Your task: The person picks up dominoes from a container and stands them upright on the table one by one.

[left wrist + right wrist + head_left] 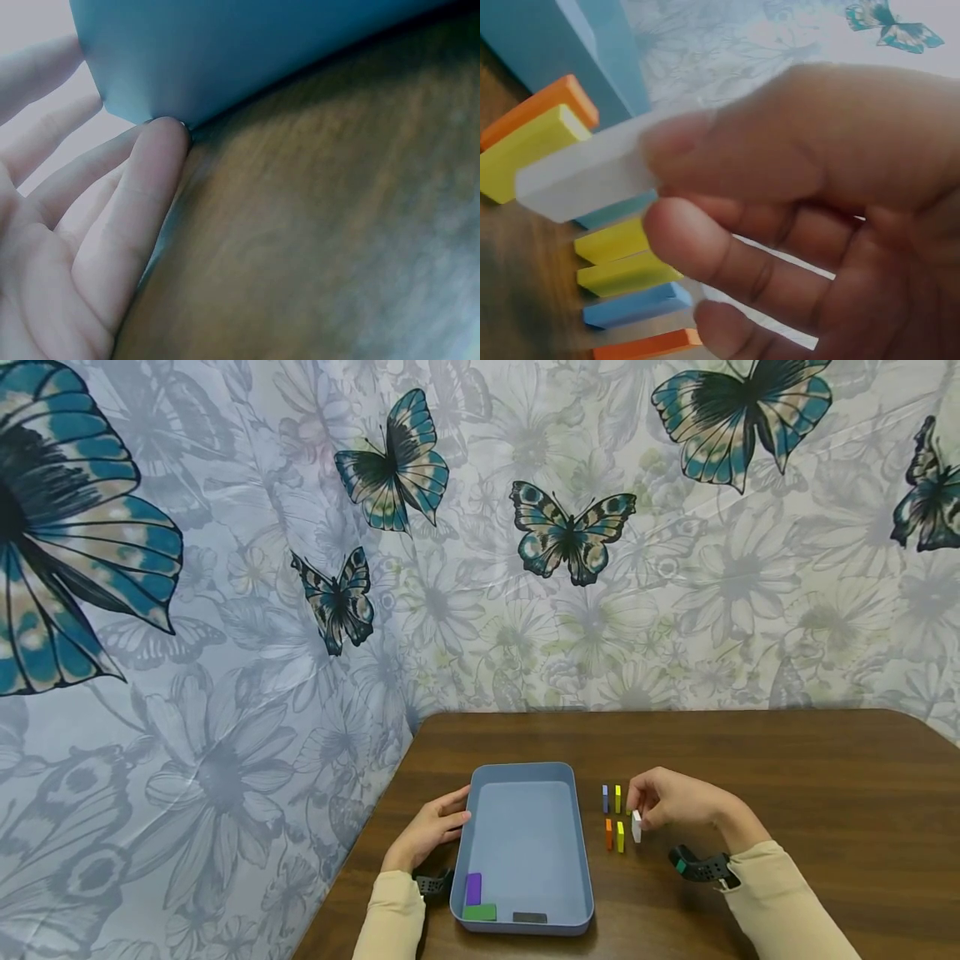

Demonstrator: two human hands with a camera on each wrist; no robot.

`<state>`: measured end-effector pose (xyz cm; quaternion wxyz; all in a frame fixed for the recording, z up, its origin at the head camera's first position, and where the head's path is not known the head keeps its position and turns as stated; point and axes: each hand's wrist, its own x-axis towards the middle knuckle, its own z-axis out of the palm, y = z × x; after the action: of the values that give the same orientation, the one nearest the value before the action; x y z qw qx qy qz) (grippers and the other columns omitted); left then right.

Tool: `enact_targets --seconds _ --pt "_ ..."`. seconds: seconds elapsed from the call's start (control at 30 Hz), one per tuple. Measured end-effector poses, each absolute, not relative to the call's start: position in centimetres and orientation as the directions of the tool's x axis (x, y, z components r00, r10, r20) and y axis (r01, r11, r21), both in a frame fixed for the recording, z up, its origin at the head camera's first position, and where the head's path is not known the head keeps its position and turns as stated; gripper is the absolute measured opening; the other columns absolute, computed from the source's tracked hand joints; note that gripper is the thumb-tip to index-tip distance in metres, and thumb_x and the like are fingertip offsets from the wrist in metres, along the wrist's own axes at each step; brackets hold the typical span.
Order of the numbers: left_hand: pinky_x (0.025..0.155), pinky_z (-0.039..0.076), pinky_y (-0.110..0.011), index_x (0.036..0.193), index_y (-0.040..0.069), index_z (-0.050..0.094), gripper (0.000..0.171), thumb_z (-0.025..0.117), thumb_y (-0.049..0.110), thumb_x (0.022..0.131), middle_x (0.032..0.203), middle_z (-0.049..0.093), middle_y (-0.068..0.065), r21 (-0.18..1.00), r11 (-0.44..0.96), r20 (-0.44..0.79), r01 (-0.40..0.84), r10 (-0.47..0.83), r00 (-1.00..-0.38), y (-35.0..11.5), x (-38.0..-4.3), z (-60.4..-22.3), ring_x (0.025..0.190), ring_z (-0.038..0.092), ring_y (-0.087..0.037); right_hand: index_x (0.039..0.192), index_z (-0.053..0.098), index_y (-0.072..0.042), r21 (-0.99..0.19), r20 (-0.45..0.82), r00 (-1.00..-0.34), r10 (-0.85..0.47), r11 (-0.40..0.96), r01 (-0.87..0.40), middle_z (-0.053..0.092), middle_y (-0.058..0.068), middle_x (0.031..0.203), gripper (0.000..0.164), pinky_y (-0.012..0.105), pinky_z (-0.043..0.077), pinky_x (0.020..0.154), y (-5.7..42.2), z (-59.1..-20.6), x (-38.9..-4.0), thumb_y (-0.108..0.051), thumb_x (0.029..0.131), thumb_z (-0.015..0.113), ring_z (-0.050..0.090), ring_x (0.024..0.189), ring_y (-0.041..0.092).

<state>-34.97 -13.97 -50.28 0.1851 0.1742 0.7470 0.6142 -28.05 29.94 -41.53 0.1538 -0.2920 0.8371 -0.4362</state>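
My right hand (678, 799) pinches a white block (637, 827) between thumb and fingers, just right of a small group of standing blocks. In the right wrist view the white block (585, 165) juts out past the thumb, and the hand's (802, 187) lower fingers are bent. My left hand (427, 829) touches the left wall of a blue-grey tray (583, 860) with extended fingers; its fingertips meet the tray (187, 60) side in the left wrist view. A purple block (473, 889), a green block (480, 912) and a dark grey block (529, 917) lie inside the tray's near end.
Between tray and right hand stand a blue block (605, 798), a yellow block (618, 799), an orange block (609, 834) and another yellow block (620, 837). A teal block (615, 212) shows beneath the white one. The brown wooden table (825, 793) meets a butterfly-patterned cloth (480, 635) behind.
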Motion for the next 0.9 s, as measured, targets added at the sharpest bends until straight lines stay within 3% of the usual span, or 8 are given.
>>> enact_targets --seconds 0.6,0.9 --pt "0.107 0.049 -0.047 0.158 0.009 0.031 0.063 0.058 0.021 0.103 0.154 0.041 -0.026 0.983 0.18 -0.063 0.031 0.493 -0.868 -13.9 -34.7 -50.3 0.133 0.054 -0.036 0.084 0.06 0.005 -0.78 -0.052 -0.796 -0.603 0.522 -0.344 0.055 0.0 0.075 0.016 0.021 0.046 0.057 28.6 -43.3 -28.3 0.012 0.074 0.069 0.051 0.065 0.008" --pt "0.107 0.049 -0.046 0.158 0.009 0.032 0.063 0.059 0.023 0.102 0.154 0.041 -0.026 0.985 0.171 -0.058 0.031 0.493 -0.868 -14.0 -34.7 -50.2 0.132 0.055 -0.035 0.085 0.06 0.0 -0.738 -0.074 -0.816 -0.573 0.582 -0.342 0.053 0.0 0.075 0.02 0.022 0.043 0.056 28.0 -43.2 -28.2 0.013 0.073 0.069 0.048 0.067 0.011"
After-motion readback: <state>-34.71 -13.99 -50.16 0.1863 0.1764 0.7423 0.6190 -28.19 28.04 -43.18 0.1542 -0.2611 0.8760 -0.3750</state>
